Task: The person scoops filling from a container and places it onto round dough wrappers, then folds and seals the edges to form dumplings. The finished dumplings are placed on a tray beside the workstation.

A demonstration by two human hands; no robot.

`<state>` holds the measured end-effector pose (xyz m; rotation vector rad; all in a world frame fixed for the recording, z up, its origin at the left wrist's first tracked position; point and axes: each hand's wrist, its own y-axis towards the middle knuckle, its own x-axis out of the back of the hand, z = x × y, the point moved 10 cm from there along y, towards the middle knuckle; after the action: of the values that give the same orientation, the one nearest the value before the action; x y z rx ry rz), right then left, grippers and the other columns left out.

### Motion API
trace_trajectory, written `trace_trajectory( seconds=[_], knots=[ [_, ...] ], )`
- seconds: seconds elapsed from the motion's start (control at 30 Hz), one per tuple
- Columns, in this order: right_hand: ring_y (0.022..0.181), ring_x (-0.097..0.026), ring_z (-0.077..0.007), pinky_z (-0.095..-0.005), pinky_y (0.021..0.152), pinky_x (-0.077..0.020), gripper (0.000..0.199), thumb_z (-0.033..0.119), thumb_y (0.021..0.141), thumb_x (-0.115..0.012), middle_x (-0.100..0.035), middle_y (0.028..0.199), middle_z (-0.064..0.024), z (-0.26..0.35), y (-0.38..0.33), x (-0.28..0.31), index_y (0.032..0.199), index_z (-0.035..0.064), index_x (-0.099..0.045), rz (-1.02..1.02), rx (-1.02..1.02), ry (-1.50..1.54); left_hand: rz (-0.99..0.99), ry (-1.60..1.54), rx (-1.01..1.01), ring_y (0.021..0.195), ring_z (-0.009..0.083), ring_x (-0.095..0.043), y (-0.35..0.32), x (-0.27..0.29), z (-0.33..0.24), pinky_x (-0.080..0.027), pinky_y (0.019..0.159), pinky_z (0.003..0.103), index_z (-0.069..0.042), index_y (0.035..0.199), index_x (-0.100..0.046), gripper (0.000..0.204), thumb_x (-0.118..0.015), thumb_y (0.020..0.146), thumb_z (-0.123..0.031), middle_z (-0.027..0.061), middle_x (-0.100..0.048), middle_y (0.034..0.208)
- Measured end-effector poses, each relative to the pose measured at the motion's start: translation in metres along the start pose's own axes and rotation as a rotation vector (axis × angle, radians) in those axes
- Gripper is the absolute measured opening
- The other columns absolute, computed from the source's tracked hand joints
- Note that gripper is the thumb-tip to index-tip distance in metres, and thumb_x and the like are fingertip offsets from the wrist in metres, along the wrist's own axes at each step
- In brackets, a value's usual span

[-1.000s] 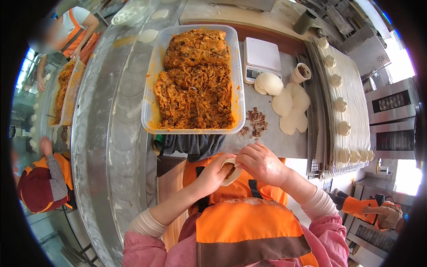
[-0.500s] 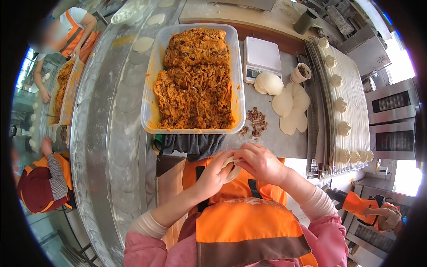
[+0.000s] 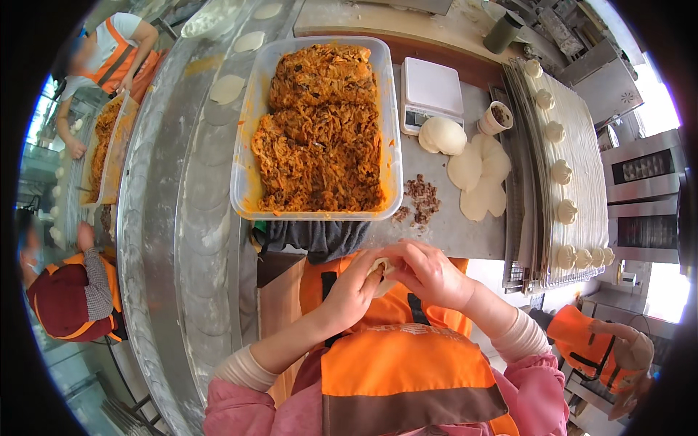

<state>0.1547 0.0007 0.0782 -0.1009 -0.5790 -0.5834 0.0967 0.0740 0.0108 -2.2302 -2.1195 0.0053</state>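
Both hands meet in front of my chest around a small pale dough bun (image 3: pixel 381 273). My left hand (image 3: pixel 354 289) cups it from below and the left. My right hand (image 3: pixel 429 273) covers it from the right, fingers pinching its top. Most of the bun is hidden between the fingers. Just beyond the hands, a clear plastic tub (image 3: pixel 247 171) full of orange-brown shredded filling (image 3: pixel 320 131) sits on the steel worktop (image 3: pixel 451 225). Flat dough rounds (image 3: pixel 480 178) and a dough ball (image 3: pixel 442 136) lie right of the tub.
A white scale (image 3: pixel 429 94) and a small cup (image 3: pixel 498 118) stand behind the dough. Finished buns (image 3: pixel 563 174) line a tray at the right. A conveyor (image 3: pixel 211 167) with flat dough discs runs on the left. Other workers in orange vests are at the left and lower right.
My fingers have shifted slightly around the bun, closing more over it; the hands stay in the same place before my chest.
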Motion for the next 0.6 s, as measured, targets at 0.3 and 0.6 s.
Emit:
trace_trajectory(
  seconds=[0.3,0.6],
  knots=[
    [0.076,-0.058,-0.0315,-0.0394,0.069,-0.0489,0.018,0.003,0.078,-0.068,-0.058,0.085,-0.0108,-0.011,0.002,-0.006,0.093,0.0029,-0.058,-0.008,0.113,-0.146,0.12,-0.25,0.236,0.105,0.0276,-0.057,0.012,-0.004,0.03,-0.044,0.092,0.035,-0.001,0.124,-0.05,0.032,-0.042,0.093,0.001,0.0154,-0.056,0.113],
    [0.078,-0.059,-0.0318,-0.0398,0.068,-0.0494,0.014,0.005,0.079,-0.068,-0.059,0.086,-0.0116,-0.011,0.004,-0.005,0.088,0.002,-0.058,-0.04,0.088,-0.145,-0.004,-0.097,0.074,0.11,0.0215,-0.055,0.005,-0.005,0.024,-0.041,0.099,0.033,-0.001,0.13,-0.045,0.032,-0.037,0.101,-0.009,0.0108,-0.055,0.119]
  ],
)
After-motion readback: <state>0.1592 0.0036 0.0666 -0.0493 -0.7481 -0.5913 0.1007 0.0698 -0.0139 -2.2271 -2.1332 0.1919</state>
